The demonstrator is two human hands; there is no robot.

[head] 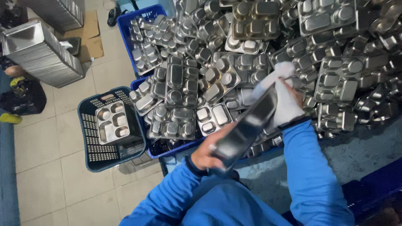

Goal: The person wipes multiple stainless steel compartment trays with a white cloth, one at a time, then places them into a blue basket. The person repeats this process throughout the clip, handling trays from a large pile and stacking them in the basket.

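Head view, looking straight down at a person in blue sleeves.

Left hand [208, 152] is clamped on the near end of a steel tray [247, 125]. The tray is tilted on edge, running from the left hand up and right toward the right hand. It's motion-blurred, so compartment detail doesn't read.

Right hand [289, 98] is wrapped round a white cloth [279, 77] and pressed against the far end of the tray. Fingers are closed on the cloth; cloth touches the tray's upper edge. The hands are apart, one at each end of the tray.

Beyond the hands: a big pile of compartment trays [268, 54], same steel type, dumped at all angles, filling the upper right of the frame. Part of the pile sits in a blue crate [144, 12] at top centre, more spills over a second blue crate [176, 150] just in front of the left hand.

Left of that, on the tiled floor [54, 167], a dark blue basket [98, 157] with a perforated bottom. One steel tray [112, 122] lies flat in it, face up, toward the far side.

Upper left: a neat stack of trays [39, 52] lying on its side, with flattened cardboard [94, 39] just beside it. Another person's sleeve and a yellow-toed shoe [9, 118] show at the left edge, well apart from the work.
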